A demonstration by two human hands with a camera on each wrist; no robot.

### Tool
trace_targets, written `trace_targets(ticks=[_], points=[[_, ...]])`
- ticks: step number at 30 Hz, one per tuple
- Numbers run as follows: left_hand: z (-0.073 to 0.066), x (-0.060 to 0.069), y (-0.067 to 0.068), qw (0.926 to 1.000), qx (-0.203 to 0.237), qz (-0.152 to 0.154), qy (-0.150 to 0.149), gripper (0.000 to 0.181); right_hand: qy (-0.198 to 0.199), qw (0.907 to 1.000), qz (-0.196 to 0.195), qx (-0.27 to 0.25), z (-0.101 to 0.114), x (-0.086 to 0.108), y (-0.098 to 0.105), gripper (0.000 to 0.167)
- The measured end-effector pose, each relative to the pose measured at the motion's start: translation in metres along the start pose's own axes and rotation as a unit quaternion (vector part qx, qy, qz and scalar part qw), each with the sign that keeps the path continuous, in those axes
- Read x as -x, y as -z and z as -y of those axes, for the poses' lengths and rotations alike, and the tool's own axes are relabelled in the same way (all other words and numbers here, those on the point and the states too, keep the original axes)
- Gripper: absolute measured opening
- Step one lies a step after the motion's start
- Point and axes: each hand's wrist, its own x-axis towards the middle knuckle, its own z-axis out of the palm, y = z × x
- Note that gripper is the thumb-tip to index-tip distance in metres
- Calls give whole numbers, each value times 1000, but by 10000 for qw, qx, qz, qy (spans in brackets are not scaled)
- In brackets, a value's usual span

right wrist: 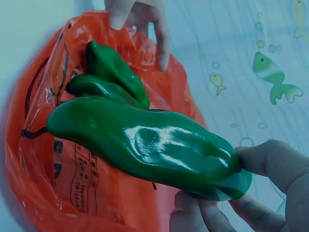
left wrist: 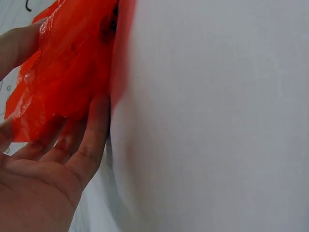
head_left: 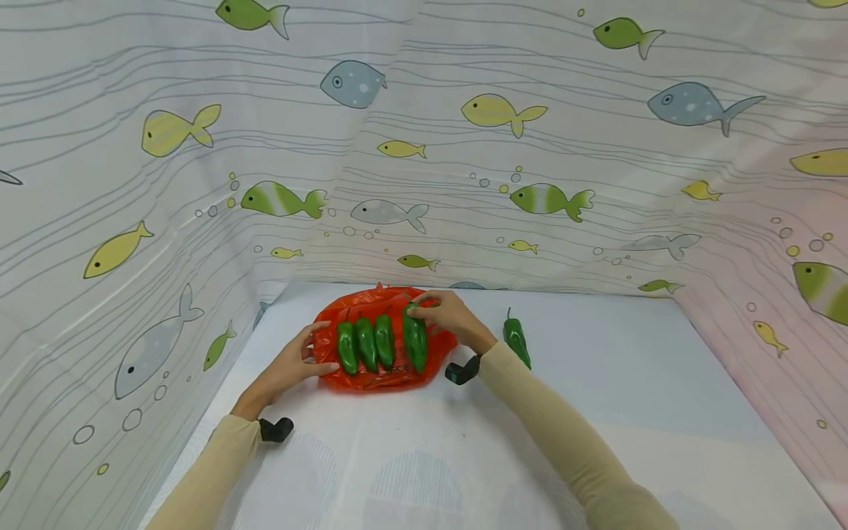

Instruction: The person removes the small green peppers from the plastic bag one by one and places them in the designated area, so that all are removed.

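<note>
A red plastic bag (head_left: 433,361) lies spread on the white table, with three green peppers (head_left: 366,344) side by side on it. My right hand (head_left: 450,315) pinches one end of another green pepper (head_left: 415,342) over the bag's right part; that pepper (right wrist: 145,140) fills the middle of the right wrist view. At the bag's left edge, my left hand (head_left: 288,368) holds the plastic between thumb and fingers. In the left wrist view, the left hand (left wrist: 53,164) has some fingertips partly behind the red bag (left wrist: 72,63).
A single green pepper (head_left: 514,338) lies on the table (head_left: 629,383) to the right of the bag, beside my right forearm. Fish-patterned sheets (head_left: 437,169) rise behind the table and at both sides.
</note>
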Motion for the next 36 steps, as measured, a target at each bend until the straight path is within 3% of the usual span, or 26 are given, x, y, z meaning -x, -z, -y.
trace_targets(ticks=[11,36], points=[[0,0,0,10000,-15,-14,-18,88,11,9995,-269,193,2,16,18,40],[5,-3,0,10000,51,-3,-68,91,43,9985,-453,317,-8,40,66,47]])
